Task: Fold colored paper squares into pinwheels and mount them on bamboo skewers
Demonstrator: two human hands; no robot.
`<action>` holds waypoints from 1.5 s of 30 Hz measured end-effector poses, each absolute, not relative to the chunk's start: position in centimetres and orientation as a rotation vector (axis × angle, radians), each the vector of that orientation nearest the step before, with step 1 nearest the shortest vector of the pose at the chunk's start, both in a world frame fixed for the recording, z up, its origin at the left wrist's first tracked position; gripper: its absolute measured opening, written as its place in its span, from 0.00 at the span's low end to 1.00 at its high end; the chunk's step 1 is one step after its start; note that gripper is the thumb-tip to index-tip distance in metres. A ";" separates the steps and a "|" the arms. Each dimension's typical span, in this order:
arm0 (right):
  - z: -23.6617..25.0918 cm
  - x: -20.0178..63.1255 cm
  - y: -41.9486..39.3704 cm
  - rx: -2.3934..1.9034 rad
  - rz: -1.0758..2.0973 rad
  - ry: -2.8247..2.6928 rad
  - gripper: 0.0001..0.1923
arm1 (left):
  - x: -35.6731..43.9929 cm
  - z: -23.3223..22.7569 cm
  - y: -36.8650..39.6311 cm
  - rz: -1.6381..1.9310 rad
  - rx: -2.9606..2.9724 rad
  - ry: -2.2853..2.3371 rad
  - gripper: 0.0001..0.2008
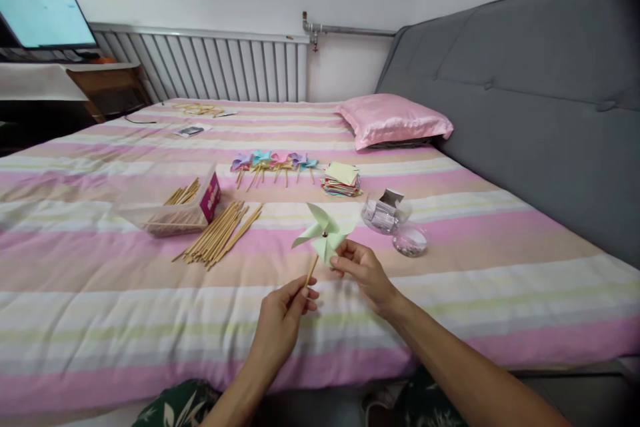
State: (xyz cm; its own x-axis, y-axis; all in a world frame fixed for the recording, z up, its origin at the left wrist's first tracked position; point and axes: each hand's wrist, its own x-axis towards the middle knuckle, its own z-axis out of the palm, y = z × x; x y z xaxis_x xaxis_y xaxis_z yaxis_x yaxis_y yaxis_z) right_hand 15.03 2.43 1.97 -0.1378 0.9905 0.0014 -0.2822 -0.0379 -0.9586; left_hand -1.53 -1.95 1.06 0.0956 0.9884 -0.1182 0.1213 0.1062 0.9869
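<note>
Facing the radiator [227,68]: striped bedsheet [150,310]

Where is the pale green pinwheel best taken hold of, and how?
Probably by pinching its wooden stick from the near side: slim and straight, it slants down-left in view, below thin folded blades that look easily creased.

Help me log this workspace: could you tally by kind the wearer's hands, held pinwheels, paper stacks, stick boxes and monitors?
Hands: 2 (left hand, right hand)
Held pinwheel: 1
Paper stack: 1
Stick box: 1
Monitor: 1
Total: 6
</note>
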 end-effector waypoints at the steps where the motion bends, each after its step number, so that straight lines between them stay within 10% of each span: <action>1: 2.0 14.9 2.3 -0.938 1.454 -1.095 0.08 | -1.5 1.1 -2.0 0.990 1.259 1.264 0.16; 45: 2.1 16.2 3.0 -0.819 1.340 -1.003 0.12 | -1.6 0.6 -2.1 0.965 1.270 1.265 0.16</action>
